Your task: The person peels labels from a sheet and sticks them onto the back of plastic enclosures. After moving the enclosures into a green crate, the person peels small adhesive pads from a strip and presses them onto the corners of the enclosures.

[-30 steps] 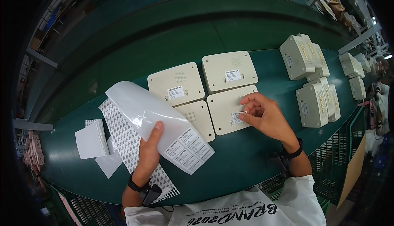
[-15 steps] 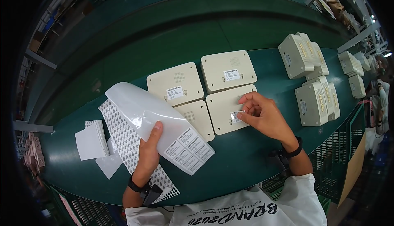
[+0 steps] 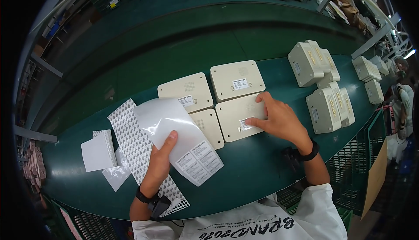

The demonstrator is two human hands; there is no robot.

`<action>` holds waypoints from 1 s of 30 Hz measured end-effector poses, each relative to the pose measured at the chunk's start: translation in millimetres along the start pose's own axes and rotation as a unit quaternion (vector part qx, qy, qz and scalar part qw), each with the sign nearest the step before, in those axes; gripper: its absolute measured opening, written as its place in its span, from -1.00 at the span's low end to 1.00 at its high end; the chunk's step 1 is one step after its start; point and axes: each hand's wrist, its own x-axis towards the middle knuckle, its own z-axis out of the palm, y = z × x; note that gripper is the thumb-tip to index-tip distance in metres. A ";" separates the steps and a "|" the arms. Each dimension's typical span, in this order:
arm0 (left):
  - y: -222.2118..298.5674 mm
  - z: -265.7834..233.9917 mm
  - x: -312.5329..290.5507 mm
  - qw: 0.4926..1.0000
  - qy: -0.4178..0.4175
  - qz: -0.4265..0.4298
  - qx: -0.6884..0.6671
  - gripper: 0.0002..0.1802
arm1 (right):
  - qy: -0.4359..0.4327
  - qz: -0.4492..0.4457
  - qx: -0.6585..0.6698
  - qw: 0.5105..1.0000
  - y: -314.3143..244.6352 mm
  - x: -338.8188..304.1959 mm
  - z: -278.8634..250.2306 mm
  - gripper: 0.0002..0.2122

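My left hand [image 3: 159, 160] grips a glossy backing sheet of white printed labels [image 3: 176, 120], thumb on top. Several labels remain along the sheet's near end. Over the near right cream plastic box [image 3: 229, 111], my right hand [image 3: 283, 121] has thumb and index finger spread apart. The thumb rests on the edge of a white label [image 3: 244, 124] lying on the box face beside a keyhole slot. The far right box [image 3: 227, 70] and far left box [image 3: 170, 88] each bear a similar label. The label sheet partly covers the near left box [image 3: 209, 124].
Under my left forearm lies a long sheet with a repeated dark pattern [image 3: 126, 129]. Left of it are a folded white sheet [image 3: 98, 155] and a clear plastic piece [image 3: 118, 177]. More cream boxes [image 3: 323, 111] stand upright at the right on the green table [image 3: 70, 183].
The label that my right fingers pinched now lies against the near right box, and those fingers have spread. The label sheet in my left hand has shifted slightly. The whole view has tilted a little.
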 end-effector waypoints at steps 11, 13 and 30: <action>11.4 22.9 -42.6 0.985 -0.121 -0.045 -0.118 -0.48 | -0.090 -0.108 0.466 0.873 -62.1 -79.9 40.2 -0.64; 3.4 21.7 -54.0 0.987 -0.136 -0.029 -0.085 -0.49 | -0.065 -0.120 0.467 0.874 -65.4 -89.0 52.5 -0.64; -22.2 -3.9 -79.6 0.983 -0.181 0.022 0.009 -0.55 | 0.139 -0.349 0.173 0.911 -86.1 -76.9 65.4 -0.76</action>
